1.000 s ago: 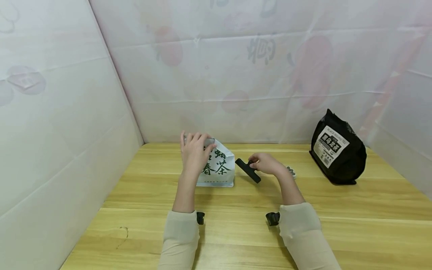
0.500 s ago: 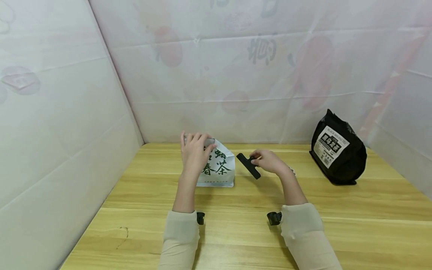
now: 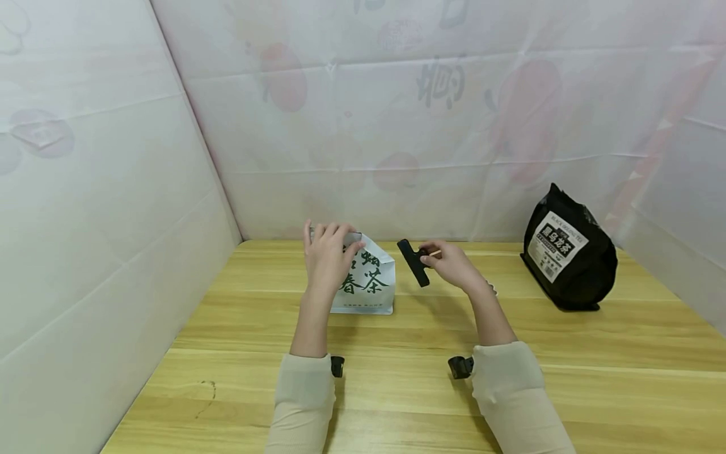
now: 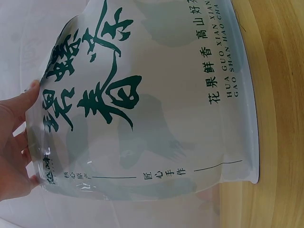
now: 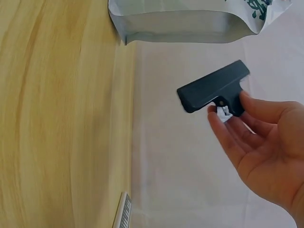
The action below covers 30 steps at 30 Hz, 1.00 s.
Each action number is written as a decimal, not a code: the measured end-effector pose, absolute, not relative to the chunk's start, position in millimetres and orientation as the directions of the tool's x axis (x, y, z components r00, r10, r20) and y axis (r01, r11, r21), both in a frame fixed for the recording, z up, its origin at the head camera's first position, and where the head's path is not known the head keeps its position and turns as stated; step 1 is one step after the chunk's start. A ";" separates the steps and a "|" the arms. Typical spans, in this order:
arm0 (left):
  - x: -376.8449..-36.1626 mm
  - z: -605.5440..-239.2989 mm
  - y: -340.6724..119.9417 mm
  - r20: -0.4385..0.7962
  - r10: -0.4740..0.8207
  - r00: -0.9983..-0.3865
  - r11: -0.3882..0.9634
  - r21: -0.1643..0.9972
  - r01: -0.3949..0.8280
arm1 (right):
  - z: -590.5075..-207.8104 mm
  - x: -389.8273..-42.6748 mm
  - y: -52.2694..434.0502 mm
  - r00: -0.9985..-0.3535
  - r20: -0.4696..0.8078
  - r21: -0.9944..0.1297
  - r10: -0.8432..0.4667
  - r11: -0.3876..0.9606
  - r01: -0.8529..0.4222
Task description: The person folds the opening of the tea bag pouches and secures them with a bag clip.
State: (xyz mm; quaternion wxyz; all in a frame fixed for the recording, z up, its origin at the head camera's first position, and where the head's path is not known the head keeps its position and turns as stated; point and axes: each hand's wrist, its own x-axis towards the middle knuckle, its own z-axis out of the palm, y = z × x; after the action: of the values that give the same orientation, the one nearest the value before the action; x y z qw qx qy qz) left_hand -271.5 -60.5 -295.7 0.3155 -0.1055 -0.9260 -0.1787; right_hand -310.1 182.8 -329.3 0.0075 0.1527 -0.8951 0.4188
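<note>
A white tea bag with green characters (image 3: 368, 282) (image 4: 142, 109) (image 5: 190, 19) stands upright on the wooden table (image 3: 397, 391). My left hand (image 3: 329, 252) (image 4: 14, 142) grips the bag's folded top edge. My right hand (image 3: 450, 265) (image 5: 261, 147) pinches the handles of a black bag clip (image 3: 413, 262) (image 5: 213, 88) and holds it in the air just right of the bag's top. The clip's jaws look closed and do not touch the bag.
A black tea bag with a white label (image 3: 567, 249) stands at the table's back right. White sheeted walls (image 3: 113, 189) close in the left and back sides. A small grey object lies on the table behind my right wrist, mostly hidden.
My right hand has lifted the black clip up and slightly left, toward the top of the white bag, turning it more upright. My left hand has stayed on the bag's top.
</note>
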 end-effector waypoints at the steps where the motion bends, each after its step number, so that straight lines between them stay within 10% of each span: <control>1: -271.6 -295.6 -60.5 0.622 0.083 -0.779 0.914 0.263 0.308 | -328.8 -310.2 182.1 -0.953 0.154 -0.752 -0.259 0.595 -0.283; 30: -269.9 -295.1 -59.5 0.629 0.088 -0.773 0.918 0.251 0.308 | -317.3 -301.0 163.2 -0.902 0.371 -0.804 -0.219 0.411 -0.430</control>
State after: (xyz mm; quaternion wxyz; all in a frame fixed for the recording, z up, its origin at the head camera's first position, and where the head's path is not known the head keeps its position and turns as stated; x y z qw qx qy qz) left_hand -269.9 -59.5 -295.1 0.3197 -0.1069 -0.9255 -0.1726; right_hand -301.0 163.2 -317.3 0.1040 0.1948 -0.8335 0.5065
